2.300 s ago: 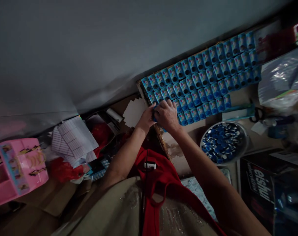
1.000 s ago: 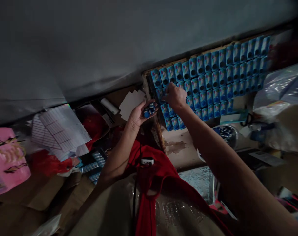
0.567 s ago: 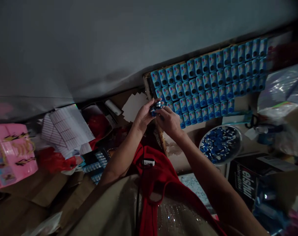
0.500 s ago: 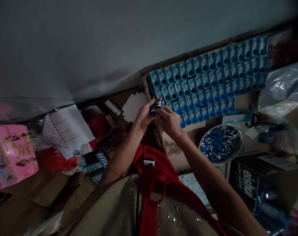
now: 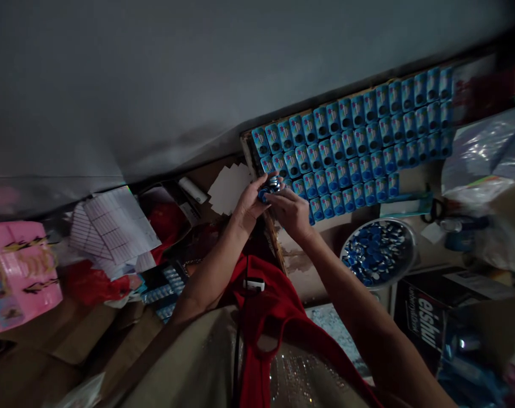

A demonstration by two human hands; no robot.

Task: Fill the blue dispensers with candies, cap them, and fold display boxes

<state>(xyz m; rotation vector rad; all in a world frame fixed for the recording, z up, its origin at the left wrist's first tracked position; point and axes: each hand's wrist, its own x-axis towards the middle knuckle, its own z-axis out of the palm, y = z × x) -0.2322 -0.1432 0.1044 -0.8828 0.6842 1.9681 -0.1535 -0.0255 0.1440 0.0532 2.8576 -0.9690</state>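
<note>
My left hand [image 5: 249, 205] is closed around several small round blue-and-silver discs [image 5: 273, 182]. The fingers of my right hand [image 5: 293, 211] are bunched at the lower side of these discs, pinching at one with a blue face. Both hands are at the near left corner of the board, over its edge. Just beyond them lie rows of blue blister-like packs [image 5: 325, 153], many with a dark round spot at one end and some with a blue one. To the right, a round clear bowl [image 5: 411, 249] holds many loose discs of the same blue and silver.
Papers [image 5: 120, 224] and a pink bag [image 5: 23, 272] are on the left. White card pieces [image 5: 228, 188] lie by the board's left edge. Scissors [image 5: 434, 211] rest beyond the bowl, and a black box [image 5: 422, 311] stands at the right. A grey wall [image 5: 155, 85] rises behind.
The view has shifted slightly, moving the board and bowl a little left in the picture. My fingers have shifted on the discs, and a blue face shows more between my hands.
</note>
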